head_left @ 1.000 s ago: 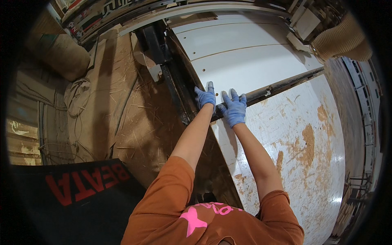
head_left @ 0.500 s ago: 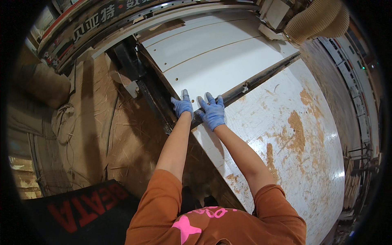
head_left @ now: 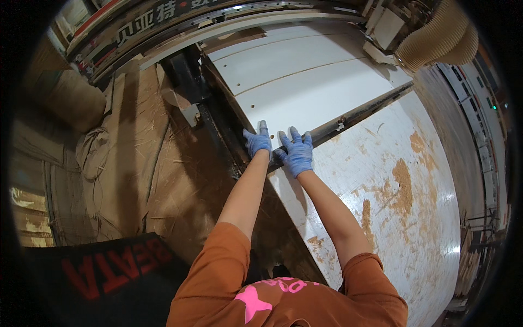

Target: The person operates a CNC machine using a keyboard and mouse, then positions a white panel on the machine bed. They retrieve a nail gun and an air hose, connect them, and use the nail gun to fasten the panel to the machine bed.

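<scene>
A white panel (head_left: 310,92) with a row of small holes near its left end lies flat on the machine bed. My left hand (head_left: 258,143), in a blue glove with pale fingertips, rests on the panel's near left corner, thumb out to the left and fingers pointing away from me. Close beside it, my right hand (head_left: 297,152), gloved alike, lies with spread fingers over the panel's near edge. Its palm is above the dark metal rail (head_left: 327,131) along that edge. Neither hand is closed around anything.
To the right stands a white table (head_left: 348,180) strewn with sawdust. A machine gantry (head_left: 218,35) spans the far side, with a ribbed tan hose (head_left: 436,41) at its right. Dusty floor (head_left: 180,191) with scraps lies left; a black board (head_left: 109,267) with red lettering is at lower left.
The whole view has shifted, so the scene sits farther right in the picture. Both hands keep the same place at the panel's corner.
</scene>
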Motion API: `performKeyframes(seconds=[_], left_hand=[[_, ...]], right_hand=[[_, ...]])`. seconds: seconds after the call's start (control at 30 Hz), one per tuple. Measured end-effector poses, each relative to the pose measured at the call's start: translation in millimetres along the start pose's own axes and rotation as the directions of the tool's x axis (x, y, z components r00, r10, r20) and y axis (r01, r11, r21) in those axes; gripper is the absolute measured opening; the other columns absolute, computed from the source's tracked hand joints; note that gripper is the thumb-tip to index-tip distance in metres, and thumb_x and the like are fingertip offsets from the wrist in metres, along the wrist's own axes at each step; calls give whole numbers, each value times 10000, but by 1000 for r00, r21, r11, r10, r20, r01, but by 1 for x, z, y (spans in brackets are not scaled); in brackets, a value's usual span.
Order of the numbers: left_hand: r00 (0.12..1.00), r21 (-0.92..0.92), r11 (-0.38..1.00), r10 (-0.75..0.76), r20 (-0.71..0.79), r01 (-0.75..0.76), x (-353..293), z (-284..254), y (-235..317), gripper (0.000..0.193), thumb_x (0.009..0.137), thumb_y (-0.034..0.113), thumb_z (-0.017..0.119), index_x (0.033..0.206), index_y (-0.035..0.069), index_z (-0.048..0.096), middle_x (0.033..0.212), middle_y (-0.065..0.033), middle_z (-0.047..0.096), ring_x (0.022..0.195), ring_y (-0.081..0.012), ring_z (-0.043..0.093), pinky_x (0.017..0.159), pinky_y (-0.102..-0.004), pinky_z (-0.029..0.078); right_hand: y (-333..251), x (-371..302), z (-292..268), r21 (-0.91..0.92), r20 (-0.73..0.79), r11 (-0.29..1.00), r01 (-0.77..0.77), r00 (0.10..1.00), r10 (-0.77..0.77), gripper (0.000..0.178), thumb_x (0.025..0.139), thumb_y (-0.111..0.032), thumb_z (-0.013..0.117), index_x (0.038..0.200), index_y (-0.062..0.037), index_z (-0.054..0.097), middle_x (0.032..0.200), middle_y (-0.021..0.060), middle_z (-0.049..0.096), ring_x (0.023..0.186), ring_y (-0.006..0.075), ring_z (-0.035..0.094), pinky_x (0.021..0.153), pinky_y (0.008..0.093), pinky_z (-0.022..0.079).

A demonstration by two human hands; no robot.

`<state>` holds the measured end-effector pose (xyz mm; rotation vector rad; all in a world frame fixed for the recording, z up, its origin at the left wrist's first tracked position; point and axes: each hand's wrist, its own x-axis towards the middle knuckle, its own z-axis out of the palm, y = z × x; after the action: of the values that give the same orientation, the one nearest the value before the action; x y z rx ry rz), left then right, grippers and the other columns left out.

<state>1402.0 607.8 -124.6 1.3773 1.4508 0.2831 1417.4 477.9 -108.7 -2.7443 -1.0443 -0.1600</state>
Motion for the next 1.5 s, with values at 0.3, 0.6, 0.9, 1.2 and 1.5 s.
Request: performKeyframes(seconds=[0.3, 0.6, 0.9, 1.2, 1.5], left_hand=[[997, -33, 999, -20, 71, 23, -3, -12, -7, 934, 799, 659, 557, 1484, 144, 184, 1402, -291, 392, 1267, -421, 439, 1047, -470, 368], [876, -201, 854, 453, -165, -479, -90, -92, -203, 617, 909, 319, 611, 1398, 32, 368, 1310, -232, 472, 1165, -327, 534, 940, -384, 460], [978, 209, 965, 181, -101, -157, -362, -228, -569, 476, 876, 407, 570, 1238, 98, 553, 1203, -160, 601, 1104, -338, 570, 956, -412, 443], [941, -1, 954, -295, -167, 299, -645, -352, -757, 564, 893, 491, 526, 1316, 119, 499, 1283, -162, 561, 1165, -345, 538, 988, -414, 419], [971, 113, 968, -210, -111, 222, -770, -400, -1057, 609, 896, 522, 504, 1349, 116, 483, 1381, -133, 492, 1259, -337, 470, 1049, -415, 370]], right_hand=[[-2, -5, -5, 1, 17, 1000, 9, 1000, -9, 611, 789, -408, 674, 1354, -247, 507, 1411, 177, 436, 1288, 407, 382, 1115, 509, 219], [-5, -90, -17, 386, -115, 916, 108, 991, -68, 535, 803, -433, 682, 1275, -203, 580, 1358, 137, 491, 1242, 361, 436, 1043, 439, 367], [-148, -389, -163, 992, 16, 103, 73, 740, -672, 430, 874, -114, 623, 1278, 4, 533, 1301, 116, 549, 1215, 216, 496, 1047, 332, 361], [-254, -699, -310, 914, -289, -242, 324, 104, -952, 499, 765, -92, 687, 1234, 6, 551, 1263, 183, 555, 1191, 308, 518, 1029, 389, 380], [-319, -913, -351, 651, -576, -268, 710, 233, -783, 589, 682, -281, 774, 1174, -17, 587, 1242, 219, 545, 1143, 398, 505, 1001, 460, 378]])
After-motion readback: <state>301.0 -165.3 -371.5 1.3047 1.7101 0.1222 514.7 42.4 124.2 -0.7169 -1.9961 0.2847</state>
